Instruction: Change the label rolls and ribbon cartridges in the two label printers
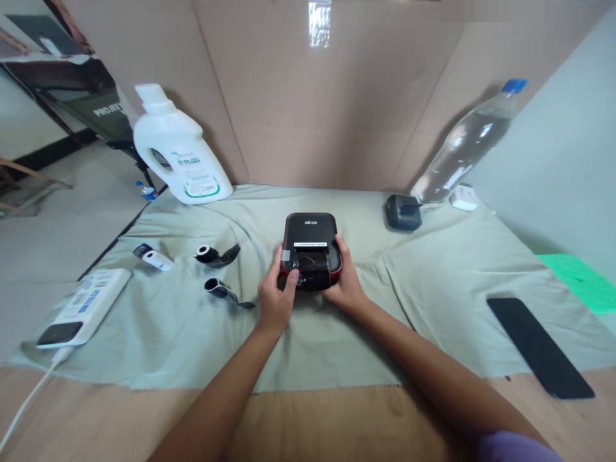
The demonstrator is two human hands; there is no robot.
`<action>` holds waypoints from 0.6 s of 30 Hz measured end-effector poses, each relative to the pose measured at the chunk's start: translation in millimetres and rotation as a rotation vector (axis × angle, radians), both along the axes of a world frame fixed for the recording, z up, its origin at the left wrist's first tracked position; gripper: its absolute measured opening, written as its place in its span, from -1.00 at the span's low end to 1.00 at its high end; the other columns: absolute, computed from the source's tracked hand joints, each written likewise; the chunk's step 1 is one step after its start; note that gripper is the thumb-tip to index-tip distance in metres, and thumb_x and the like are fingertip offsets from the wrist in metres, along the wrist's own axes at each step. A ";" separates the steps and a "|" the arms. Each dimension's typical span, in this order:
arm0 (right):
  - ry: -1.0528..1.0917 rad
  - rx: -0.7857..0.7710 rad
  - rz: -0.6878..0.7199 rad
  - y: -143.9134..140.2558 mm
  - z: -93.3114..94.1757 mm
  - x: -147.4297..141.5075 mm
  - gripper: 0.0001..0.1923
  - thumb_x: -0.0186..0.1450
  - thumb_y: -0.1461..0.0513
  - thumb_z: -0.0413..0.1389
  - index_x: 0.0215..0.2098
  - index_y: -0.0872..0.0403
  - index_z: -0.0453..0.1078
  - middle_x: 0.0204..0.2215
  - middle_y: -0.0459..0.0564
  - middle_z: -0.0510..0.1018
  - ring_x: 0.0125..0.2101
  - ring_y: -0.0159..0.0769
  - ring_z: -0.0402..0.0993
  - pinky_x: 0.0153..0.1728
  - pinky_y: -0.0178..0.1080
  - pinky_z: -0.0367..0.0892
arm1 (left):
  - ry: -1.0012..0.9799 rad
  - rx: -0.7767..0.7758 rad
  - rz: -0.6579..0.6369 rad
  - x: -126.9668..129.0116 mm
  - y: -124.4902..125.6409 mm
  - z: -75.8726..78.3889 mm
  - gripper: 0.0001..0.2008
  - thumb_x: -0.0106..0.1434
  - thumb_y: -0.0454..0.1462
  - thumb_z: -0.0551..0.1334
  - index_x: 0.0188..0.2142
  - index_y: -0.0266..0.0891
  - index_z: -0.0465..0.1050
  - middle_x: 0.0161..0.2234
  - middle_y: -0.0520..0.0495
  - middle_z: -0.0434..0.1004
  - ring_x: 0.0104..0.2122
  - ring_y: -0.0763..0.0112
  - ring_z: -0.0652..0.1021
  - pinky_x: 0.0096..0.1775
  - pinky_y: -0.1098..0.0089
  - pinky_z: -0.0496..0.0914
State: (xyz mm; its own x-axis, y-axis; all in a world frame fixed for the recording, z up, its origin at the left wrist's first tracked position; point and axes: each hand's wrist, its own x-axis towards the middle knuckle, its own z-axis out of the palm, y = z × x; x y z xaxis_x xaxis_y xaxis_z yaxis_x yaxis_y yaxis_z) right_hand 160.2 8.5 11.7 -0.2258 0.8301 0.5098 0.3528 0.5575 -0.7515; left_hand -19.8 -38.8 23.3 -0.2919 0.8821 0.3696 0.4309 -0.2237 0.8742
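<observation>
At the middle of the cloth-covered counter (433, 301), both hands clasp a small black, red-edged label printer (310, 251).
Left hand (275, 296) thumbs its open front bay; right hand (347, 282) steadies the side. Seating the roll seems in hand; closing needs gentle pressure.

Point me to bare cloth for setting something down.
Free: cloth between the small black printer and black phone; also the strip before the cardboard wall. Crowded: left, around the two label rolls and power strip.

Blk/red label printer (310, 247) flat, mid-cloth, w/ lid open.
</observation>
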 end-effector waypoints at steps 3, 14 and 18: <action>-0.006 0.073 -0.013 0.4 0.8 0.4 0.14 0.08 0.08 0.36 0.47 -0.02 -0.15 0.40 0.23 0.09 0.38 0.16 0.09 0.38 0.22 0.06 | -0.022 0.041 -0.023 -1.3 2.2 -1.7 -0.43 0.46 -0.03 0.11 0.37 -0.19 0.27 0.31 -0.15 0.38 0.31 0.16 0.39 0.30 0.22 0.28; -0.165 0.260 -0.124 -12.7 13.7 5.7 -0.07 0.19 0.03 0.19 0.44 -0.05 -0.06 0.39 0.23 0.05 0.35 0.25 0.05 0.28 0.34 0.08 | -0.031 0.100 -0.057 -1.7 7.1 -1.1 -0.48 0.51 -0.06 0.01 0.35 -0.20 0.29 0.31 -0.15 0.38 0.30 0.19 0.40 0.31 0.22 0.28; -0.176 0.483 -0.070 -34.0 26.0 5.8 -0.19 0.19 0.16 0.13 0.39 -0.10 0.08 0.33 0.15 0.17 0.27 0.23 0.13 0.22 0.31 0.09 | -0.007 0.122 -0.048 -3.6 9.8 1.9 -0.46 0.50 -0.04 0.01 0.34 -0.24 0.31 0.29 -0.17 0.41 0.26 0.18 0.45 0.28 0.22 0.32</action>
State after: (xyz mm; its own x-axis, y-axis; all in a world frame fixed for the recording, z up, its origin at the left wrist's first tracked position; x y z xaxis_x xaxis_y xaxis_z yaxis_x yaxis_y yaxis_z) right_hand 166.0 -25.5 37.7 -0.2946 0.5255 0.7982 0.4998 0.7966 -0.3400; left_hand -23.4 -29.0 25.2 -0.2536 0.8440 0.4727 0.4109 -0.3484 0.8425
